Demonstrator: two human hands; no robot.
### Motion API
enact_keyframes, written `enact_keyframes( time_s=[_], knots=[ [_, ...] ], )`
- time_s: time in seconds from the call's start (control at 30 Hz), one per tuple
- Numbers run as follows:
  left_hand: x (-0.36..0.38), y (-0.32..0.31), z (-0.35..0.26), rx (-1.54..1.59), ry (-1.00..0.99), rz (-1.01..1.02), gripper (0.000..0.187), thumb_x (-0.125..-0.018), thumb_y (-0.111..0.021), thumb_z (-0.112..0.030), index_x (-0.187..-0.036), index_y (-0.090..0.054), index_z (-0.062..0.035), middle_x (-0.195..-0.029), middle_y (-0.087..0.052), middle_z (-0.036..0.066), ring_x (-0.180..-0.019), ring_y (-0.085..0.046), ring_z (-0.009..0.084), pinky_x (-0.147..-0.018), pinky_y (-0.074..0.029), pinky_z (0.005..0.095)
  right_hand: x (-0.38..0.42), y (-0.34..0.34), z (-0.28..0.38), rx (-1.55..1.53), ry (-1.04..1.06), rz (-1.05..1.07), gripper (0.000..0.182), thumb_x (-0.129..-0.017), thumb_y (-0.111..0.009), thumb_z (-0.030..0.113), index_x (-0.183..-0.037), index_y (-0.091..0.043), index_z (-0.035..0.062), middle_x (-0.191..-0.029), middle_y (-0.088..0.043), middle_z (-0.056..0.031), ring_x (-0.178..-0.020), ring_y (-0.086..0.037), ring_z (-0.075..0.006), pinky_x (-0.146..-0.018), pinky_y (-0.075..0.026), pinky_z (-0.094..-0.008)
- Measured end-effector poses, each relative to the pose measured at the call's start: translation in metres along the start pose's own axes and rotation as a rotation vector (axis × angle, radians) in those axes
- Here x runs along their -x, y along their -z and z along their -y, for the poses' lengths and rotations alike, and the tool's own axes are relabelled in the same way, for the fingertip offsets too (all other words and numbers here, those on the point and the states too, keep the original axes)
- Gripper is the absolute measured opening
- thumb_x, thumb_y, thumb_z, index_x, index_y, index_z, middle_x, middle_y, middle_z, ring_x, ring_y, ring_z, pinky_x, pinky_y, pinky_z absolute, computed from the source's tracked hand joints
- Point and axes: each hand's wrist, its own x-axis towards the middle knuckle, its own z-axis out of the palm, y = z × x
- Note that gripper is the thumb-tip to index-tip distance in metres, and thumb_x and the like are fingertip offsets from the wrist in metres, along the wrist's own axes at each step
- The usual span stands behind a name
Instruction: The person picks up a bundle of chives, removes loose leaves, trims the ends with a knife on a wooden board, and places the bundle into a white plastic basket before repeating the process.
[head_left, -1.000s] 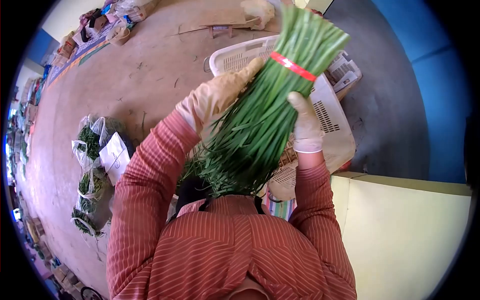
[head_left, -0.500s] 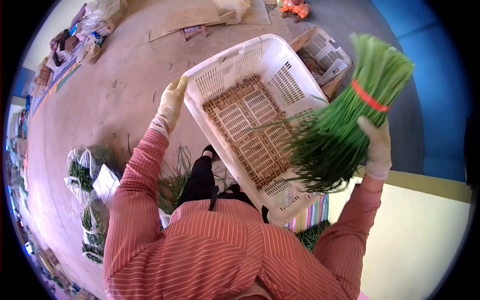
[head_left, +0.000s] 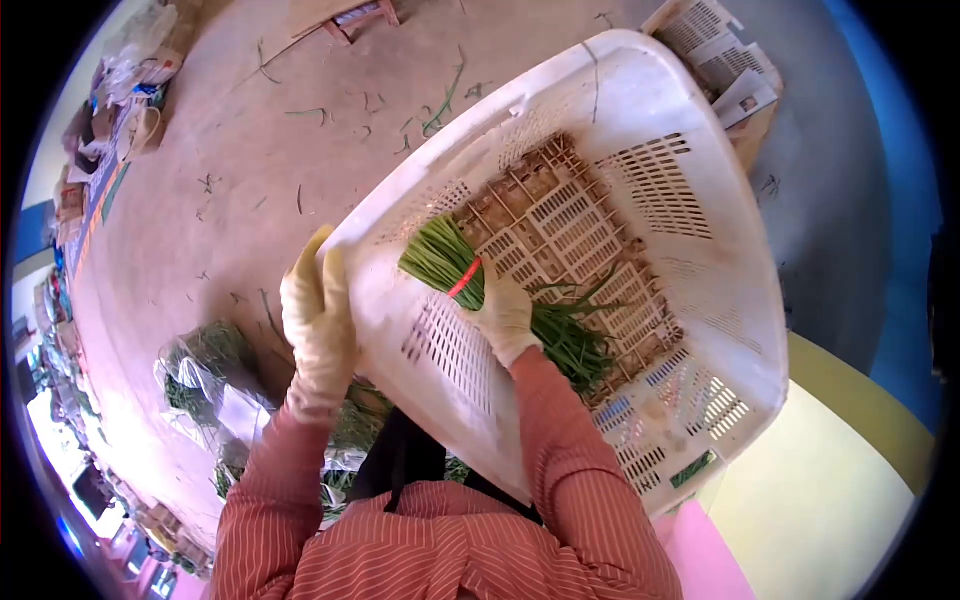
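A white plastic basket with slotted walls fills the middle of the head view, its bottom brown and grid-like. Inside it, my gloved right hand grips a bundle of long green stalks bound by a red band. The pale cut ends point to the upper left, and dark leafy tips spread over the basket floor below my wrist. At the basket's left corner is my gloved left hand, its fingertips at the rim; the thumb and fingers stand apart.
Plastic bags of greens lie on the floor at the left. A crate with papers stands beyond the basket at the upper right. Loose green scraps are scattered on the floor. A small stool is at the top.
My right hand has carried the bundle from the right side into the basket, toward its left wall. The basket appears larger and farther right. My left hand's fingers have opened at the rim.
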Motion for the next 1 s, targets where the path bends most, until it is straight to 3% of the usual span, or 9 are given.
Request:
enact_keyframes(
  time_s=[0.43, 0.67, 0.73, 0.8, 0.83, 0.87, 0.9, 0.97, 1.0],
  knots=[
    [0.004, 0.008, -0.009, -0.054, 0.278, 0.053, 0.038, -0.105, -0.05, -0.029, -0.136, -0.051, -0.0061, -0.123, -0.057, 0.006, -0.11, -0.053, 0.0134, -0.097, -0.045, 0.0298, -0.008, -0.007, -0.004, -0.177, -0.049, 0.221, 0.095, -0.065, -0.086, 0.039, -0.142, -0.042, 0.0058, -0.108, -0.062, -0.021, -0.096, -0.063, -0.0372, -0.082, -0.051, -0.0459],
    [0.002, 0.017, 0.005, -0.121, 0.329, 0.018, 0.048, -0.103, -0.053, -0.037, -0.14, -0.045, -0.0066, -0.123, -0.057, 0.007, -0.11, -0.052, 0.013, -0.096, -0.045, 0.029, -0.012, -0.019, -0.009, -0.15, -0.052, 0.111, 0.105, -0.061, -0.087, 0.047, -0.145, -0.04, 0.0061, -0.105, -0.064, -0.0189, -0.098, -0.063, -0.0346, -0.084, -0.051, -0.042],
    [0.0, 0.017, -0.003, -0.311, 0.26, 0.077, 0.053, -0.104, -0.049, -0.042, -0.141, -0.043, -0.0045, -0.124, -0.055, 0.008, -0.111, -0.051, 0.0152, -0.098, -0.043, 0.03, -0.014, -0.007, -0.002, -0.106, -0.137, 0.327, 0.107, -0.062, -0.085, 0.052, -0.147, -0.039, 0.0075, -0.117, -0.06, -0.0211, -0.11, -0.058, -0.0368, -0.091, -0.047, -0.0504],
    [-0.007, 0.022, 0.005, -0.287, 0.259, 0.107, 0.058, -0.105, -0.045, -0.043, -0.145, -0.038, -0.0016, -0.13, -0.051, 0.011, -0.115, -0.049, 0.0189, -0.1, -0.042, 0.0315, 0.0, -0.034, 0.01, 0.257, -0.152, -0.181, 0.084, -0.081, -0.072, 0.047, -0.148, -0.038, 0.0085, -0.133, -0.051, -0.0242, -0.127, -0.046, -0.0426, -0.098, -0.037, -0.0648],
    [-0.015, 0.048, 0.037, -0.478, 0.06, 0.246, 0.059, -0.104, -0.046, -0.044, -0.145, -0.036, -0.0019, -0.135, -0.048, 0.012, -0.119, -0.049, 0.0203, -0.102, -0.042, 0.0315, -0.001, -0.028, 0.023, 0.205, -0.179, -0.139, 0.067, -0.088, -0.062, 0.039, -0.145, -0.042, 0.0086, -0.138, -0.047, -0.0252, -0.131, -0.04, -0.0451, -0.099, -0.033, -0.0687],
    [-0.007, 0.024, 0.0, -0.12, 0.357, 0.201, 0.062, -0.104, -0.046, -0.044, -0.147, -0.033, -0.0009, -0.139, -0.045, 0.014, -0.122, -0.048, 0.0225, -0.103, -0.042, 0.0328, -0.003, -0.018, 0.033, 0.15, -0.211, -0.098, 0.052, -0.095, -0.052, 0.032, -0.141, -0.045, 0.0086, -0.143, -0.042, -0.0262, -0.135, -0.034, -0.0476, -0.1, -0.029, -0.0725],
    [-0.012, 0.031, 0.006, -0.253, 0.288, 0.204, 0.066, -0.104, -0.047, -0.044, -0.15, -0.029, 0.0007, -0.142, -0.043, 0.016, -0.124, -0.047, 0.0251, -0.103, -0.042, 0.0355, 0.002, 0.013, 0.048, 0.055, -0.241, -0.006, 0.037, -0.097, -0.043, 0.02, -0.131, -0.052, 0.0077, -0.141, -0.046, -0.0258, -0.132, -0.04, -0.0451, -0.101, -0.03, -0.0702],
    [-0.034, 0.041, 0.012, -0.528, -0.005, 0.368, 0.074, -0.101, -0.053, -0.042, -0.152, -0.024, 0.002, -0.147, -0.039, 0.023, -0.132, -0.044, 0.0314, -0.105, -0.041, 0.0397, 0.039, 0.077, 0.074, -0.153, -0.106, -0.005, 0.032, -0.093, -0.047, 0.021, -0.12, -0.056, 0.0055, -0.129, -0.055, -0.0215, -0.118, -0.05, -0.0408, -0.101, -0.033, -0.067],
    [-0.041, 0.041, 0.012, -0.697, -0.058, 0.331, 0.072, -0.102, -0.053, -0.037, -0.152, -0.021, 0.0042, -0.153, -0.028, 0.025, -0.139, -0.034, 0.0361, -0.114, -0.031, 0.0423, 0.068, 0.081, 0.085, 0.178, -0.064, -0.465, 0.031, -0.088, -0.053, 0.019, -0.113, -0.063, 0.0048, -0.105, -0.063, -0.0144, -0.094, -0.056, -0.033, -0.076, -0.043, -0.0567]
  ],
)
